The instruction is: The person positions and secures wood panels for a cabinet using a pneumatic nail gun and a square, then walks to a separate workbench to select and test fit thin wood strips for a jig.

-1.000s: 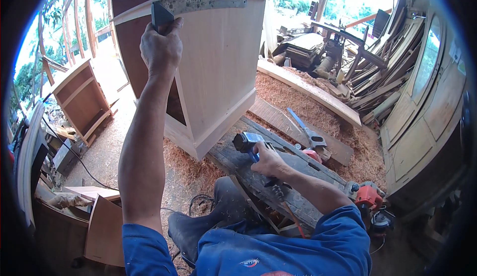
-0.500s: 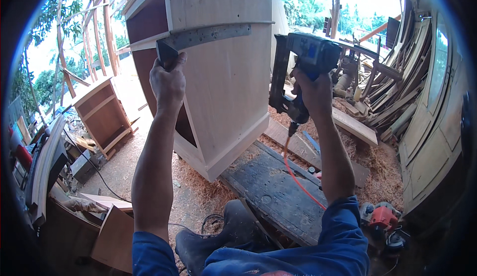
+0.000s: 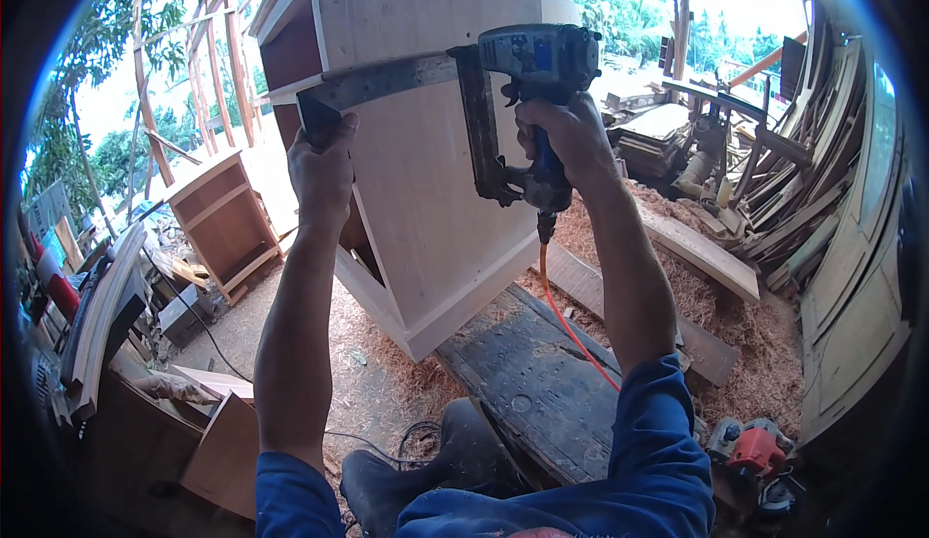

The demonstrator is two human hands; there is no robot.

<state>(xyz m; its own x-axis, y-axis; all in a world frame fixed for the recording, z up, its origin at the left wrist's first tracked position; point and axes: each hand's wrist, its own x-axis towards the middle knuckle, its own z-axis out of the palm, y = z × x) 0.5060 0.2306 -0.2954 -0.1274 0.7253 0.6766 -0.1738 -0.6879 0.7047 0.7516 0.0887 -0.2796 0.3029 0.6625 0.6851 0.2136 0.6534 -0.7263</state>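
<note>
A pale wooden cabinet stands tilted in view before me, its open front facing left. My left hand is closed round the dark stock of a try square at the cabinet's front edge. The metal blade lies across the side panel, just under a ledge. My right hand grips the handle of a nail gun, held upright in front of the panel's right part. The gun's nose overlaps the blade's far end; whether it touches the wood I cannot tell. An orange air hose hangs from the handle.
A dark, worn workbench stands below the cabinet on the right. Boards and shavings cover the floor there. A red power tool lies lower right. Farther left is a small cabinet frame; planks lean at both sides.
My right hand has brought the nail gun left, in front of the cabinet's side and over the square's blade end. My left hand keeps the square at the ledge. The view has shifted slightly.
</note>
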